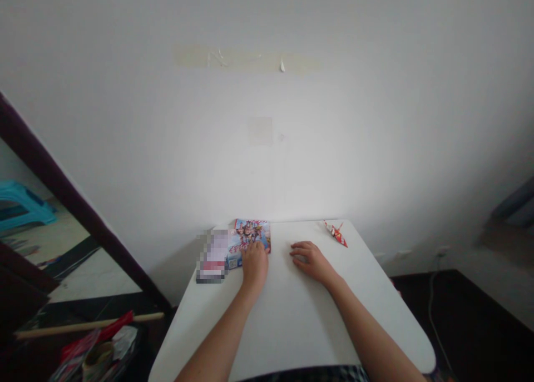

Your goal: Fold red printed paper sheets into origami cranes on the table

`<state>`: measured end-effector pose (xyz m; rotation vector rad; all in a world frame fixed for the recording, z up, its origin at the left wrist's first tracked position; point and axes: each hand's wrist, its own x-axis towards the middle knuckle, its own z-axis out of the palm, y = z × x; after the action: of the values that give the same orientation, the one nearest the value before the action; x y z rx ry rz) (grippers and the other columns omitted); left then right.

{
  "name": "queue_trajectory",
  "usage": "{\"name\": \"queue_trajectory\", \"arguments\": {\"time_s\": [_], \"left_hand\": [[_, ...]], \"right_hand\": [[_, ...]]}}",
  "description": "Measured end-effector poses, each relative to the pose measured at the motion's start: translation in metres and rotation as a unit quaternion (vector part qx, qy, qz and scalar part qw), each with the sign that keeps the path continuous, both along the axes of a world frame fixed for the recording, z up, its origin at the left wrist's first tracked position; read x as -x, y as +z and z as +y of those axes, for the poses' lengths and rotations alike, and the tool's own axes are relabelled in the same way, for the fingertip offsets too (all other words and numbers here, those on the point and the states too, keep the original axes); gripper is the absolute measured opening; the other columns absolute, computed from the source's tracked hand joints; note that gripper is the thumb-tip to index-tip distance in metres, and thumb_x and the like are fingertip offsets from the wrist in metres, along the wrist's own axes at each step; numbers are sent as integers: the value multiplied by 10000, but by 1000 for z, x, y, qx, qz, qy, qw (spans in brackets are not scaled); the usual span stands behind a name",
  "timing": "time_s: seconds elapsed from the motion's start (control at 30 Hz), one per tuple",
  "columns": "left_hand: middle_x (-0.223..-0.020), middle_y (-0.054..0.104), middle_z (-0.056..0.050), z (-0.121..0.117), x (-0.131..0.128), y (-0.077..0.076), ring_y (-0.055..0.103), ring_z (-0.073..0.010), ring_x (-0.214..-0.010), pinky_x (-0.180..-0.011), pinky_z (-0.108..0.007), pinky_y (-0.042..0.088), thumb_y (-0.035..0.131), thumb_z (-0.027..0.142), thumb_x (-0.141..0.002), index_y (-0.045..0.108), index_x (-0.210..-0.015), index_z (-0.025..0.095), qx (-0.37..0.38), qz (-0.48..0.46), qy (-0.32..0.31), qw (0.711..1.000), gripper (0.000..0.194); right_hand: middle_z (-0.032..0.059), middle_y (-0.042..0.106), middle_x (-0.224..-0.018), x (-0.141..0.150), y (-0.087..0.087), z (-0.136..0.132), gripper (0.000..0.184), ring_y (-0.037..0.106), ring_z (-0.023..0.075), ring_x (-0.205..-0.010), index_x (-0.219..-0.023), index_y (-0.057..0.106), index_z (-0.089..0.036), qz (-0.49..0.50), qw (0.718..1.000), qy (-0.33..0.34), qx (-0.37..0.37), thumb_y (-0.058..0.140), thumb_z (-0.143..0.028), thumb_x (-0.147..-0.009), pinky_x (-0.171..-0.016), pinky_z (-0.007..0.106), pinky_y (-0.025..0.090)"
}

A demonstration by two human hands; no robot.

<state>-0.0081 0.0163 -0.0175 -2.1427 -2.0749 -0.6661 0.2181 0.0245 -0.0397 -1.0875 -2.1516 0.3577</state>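
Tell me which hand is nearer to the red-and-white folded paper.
Right. The right hand is left of the red-and-white folded paper and closer to the person; the left hand is farther left, at the printed leaflet.

Both forearms are bare and reach forward from the lower edge of the view, the left forearm (221, 335) slanting inward to the right and the right forearm (369, 329) slanting inward to the left. The left hand (255, 262) is palm down, its back to the camera, with the fingers pointing forward and bent at the knuckles. The right hand (312, 261) is turned inward at the wrist, its fingers slightly spread, gently curved and pointing toward the left hand. The two hands are apart, roughly level with each other.
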Motion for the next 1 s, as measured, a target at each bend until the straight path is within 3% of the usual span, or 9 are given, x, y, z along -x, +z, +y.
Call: {"name": "queue_trajectory", "arguments": {"time_s": [0.2, 0.37, 0.63, 0.87, 1.0], "left_hand": [[-945, 697, -95, 2, 0, -2, 641, -258, -967, -892, -400, 455, 600, 209, -898, 627, -879, 167, -20, -36, -36, 999, 54], [-1047, 719, -52, 1, -7, -3, 641, -224, -1071, -1024, -430, 409, 685, 207, -855, 615, -825, 193, -40, -78, -98, 991, 77], [-1104, 742, -93, 3, -10, -13, 610, -288, -1188, -1103, -562, 335, 684, 152, -829, 679, -853, 194, -64, -164, -136, 975, 49], [-1100, 734, -84, 2, -13, -11, 618, -261, -1160, -1081, -512, 383, 648, 188, -850, 676, -836, 204, -61, -175, -164, 969, 35], [-1115, 733, -78, -2, -17, -5, 602, -249, -1192, -1095, -484, 374, 644, 225, -861, 679, -828, 206, -11, -197, -208, 958, 52]], "right_hand": [[67, 698, -1233, 0, 1, 0, 228, 622, 235, -1157, -1056, 761, -275, 13, 1000, 4, 14, 642, -276, -862, -1029, 430, 476], [71, 706, -1209, -2, 3, 1, 210, 630, 233, -1139, -1026, 772, -262, 36, 998, 0, 46, 637, -288, -868, -1039, 428, 469], [77, 708, -1184, -4, 3, 1, 202, 629, 233, -1130, -1014, 778, -260, 58, 996, -10, 69, 641, -297, -871, -1044, 424, 466], [80, 712, -1134, -6, 5, 1, 202, 630, 233, -1103, -1015, 772, -252, 66, 996, -26, 62, 638, -325, -884, -1030, 416, 475], [91, 698, -1125, -9, 3, 2, 232, 620, 238, -1102, -1070, 749, -235, 70, 995, -57, 35, 613, -307, -896, -1024, 423, 480]]}}
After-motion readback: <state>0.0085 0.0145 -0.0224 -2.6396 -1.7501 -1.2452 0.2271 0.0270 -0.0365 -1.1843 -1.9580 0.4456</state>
